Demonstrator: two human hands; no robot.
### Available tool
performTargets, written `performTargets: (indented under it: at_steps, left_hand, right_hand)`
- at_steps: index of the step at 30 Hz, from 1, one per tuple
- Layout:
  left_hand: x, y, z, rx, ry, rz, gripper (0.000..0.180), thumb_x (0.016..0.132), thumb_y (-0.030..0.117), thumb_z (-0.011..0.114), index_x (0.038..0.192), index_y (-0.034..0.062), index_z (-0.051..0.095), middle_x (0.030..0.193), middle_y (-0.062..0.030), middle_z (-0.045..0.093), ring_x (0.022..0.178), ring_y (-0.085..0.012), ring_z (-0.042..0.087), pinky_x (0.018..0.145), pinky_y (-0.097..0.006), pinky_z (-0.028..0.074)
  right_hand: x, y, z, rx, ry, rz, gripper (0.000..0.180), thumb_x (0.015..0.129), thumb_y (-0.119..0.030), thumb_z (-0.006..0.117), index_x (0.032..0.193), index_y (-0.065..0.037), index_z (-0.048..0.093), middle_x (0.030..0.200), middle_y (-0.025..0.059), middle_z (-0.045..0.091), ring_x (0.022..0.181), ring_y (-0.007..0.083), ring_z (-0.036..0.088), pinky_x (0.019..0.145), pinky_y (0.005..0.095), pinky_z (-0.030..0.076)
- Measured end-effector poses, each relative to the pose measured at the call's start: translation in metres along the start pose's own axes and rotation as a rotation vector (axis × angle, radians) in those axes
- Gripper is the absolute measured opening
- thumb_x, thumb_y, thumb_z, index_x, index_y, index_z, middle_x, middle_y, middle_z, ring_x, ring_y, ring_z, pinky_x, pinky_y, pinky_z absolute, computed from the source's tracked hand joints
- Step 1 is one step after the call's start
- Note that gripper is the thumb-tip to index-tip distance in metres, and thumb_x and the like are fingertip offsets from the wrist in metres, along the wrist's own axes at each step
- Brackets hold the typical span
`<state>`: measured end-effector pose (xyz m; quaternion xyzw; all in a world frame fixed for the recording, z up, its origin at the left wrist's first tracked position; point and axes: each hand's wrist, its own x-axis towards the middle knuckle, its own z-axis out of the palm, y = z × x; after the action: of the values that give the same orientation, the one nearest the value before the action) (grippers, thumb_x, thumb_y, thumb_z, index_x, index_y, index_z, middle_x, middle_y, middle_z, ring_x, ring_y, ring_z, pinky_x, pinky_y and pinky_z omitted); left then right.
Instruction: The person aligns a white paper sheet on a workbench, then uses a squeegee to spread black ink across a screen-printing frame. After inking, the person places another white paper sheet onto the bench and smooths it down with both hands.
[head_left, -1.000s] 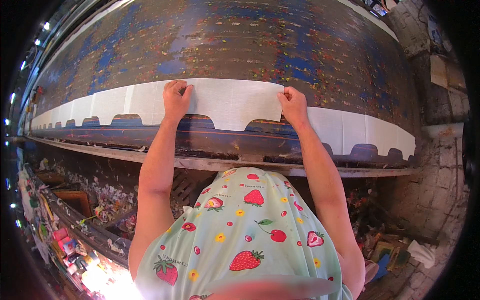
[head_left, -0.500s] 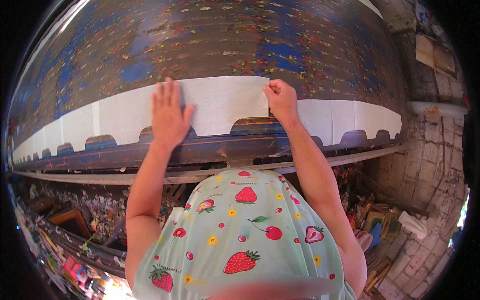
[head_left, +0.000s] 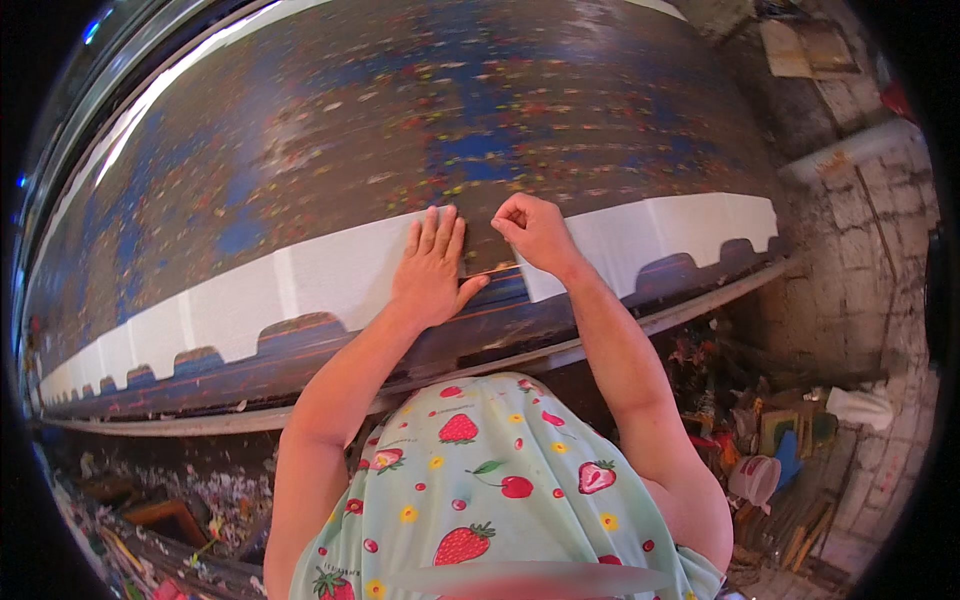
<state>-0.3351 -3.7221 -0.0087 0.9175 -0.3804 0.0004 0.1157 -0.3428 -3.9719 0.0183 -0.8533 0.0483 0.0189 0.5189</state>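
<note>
Up on the paint-flecked table point(head_left: 420, 120): left hand point(head_left: 432, 268) flat, fingers spread, pressing one white scalloped strip point(head_left: 330, 275); right hand point(head_left: 532, 232) curled, grip pinching the torn end of a second strip point(head_left: 650, 235). Two hands, two strips along the near edge.

- table point(head_left: 420, 130): dark brown, blue patches, red/yellow paint specks all over
- strip point(head_left: 320, 275): plain white, scalloped lower edge
- table edge point(head_left: 300, 365): dark navy, thin orange streaks
- shirt point(head_left: 500, 500): pale mint, red strawberries, cherries, small yellow flowers
- wall point(head_left: 850, 260): grey-brown brick
- bucket point(head_left: 755, 478): pale pink
</note>
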Motion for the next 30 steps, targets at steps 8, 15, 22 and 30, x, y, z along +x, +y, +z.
performTargets:
  at_steps: [8,15,22,30]
  left_hand:
    - [0.039,0.041,0.019,0.088,0.024,-0.105,0.097,0.110,0.069,0.056,0.178,0.0041,0.033,0.187,-0.0215,0.025,0.174,-0.0462,0.017,0.140,-0.063,0.014]
    - [0.094,0.108,0.033,-0.181,0.139,-0.099,0.098,0.107,0.055,0.069,0.180,0.0064,0.026,0.188,-0.0214,0.022,0.174,-0.0453,0.018,0.140,-0.059,0.018]
    - [0.063,0.165,0.012,-0.283,0.239,0.038,0.055,0.094,0.005,0.085,0.146,0.0109,0.069,0.151,-0.0167,0.067,0.150,-0.0403,0.055,0.133,-0.056,0.034]
    - [-0.047,0.149,-0.028,-0.992,0.269,-0.754,0.012,0.098,0.009,0.088,0.106,0.0017,0.082,0.092,-0.0025,0.079,0.081,-0.0091,0.068,0.073,-0.030,0.055]
  right_hand:
    - [-0.028,0.071,-0.187,-1.189,0.098,-0.130,0.027,0.093,-0.022,0.083,0.118,-0.013,0.078,0.134,0.0156,0.066,0.133,0.0383,0.061,0.104,0.0567,0.054]
    - [-0.024,0.102,-0.223,-1.026,-0.052,-0.419,0.014,0.095,-0.018,0.080,0.104,-0.008,0.078,0.116,0.0139,0.073,0.120,0.0368,0.067,0.102,0.0534,0.055]
    - [-0.115,0.055,-0.234,0.077,-0.733,-0.385,0.015,0.096,-0.010,0.078,0.108,-0.003,0.077,0.097,0.0135,0.080,0.091,0.0235,0.077,0.086,0.0382,0.060]
    - [-0.124,0.063,-0.263,-0.160,-0.558,-0.316,0.025,0.092,-0.008,0.075,0.116,-0.004,0.079,0.101,0.0134,0.078,0.096,0.0210,0.076,0.089,0.0405,0.059]
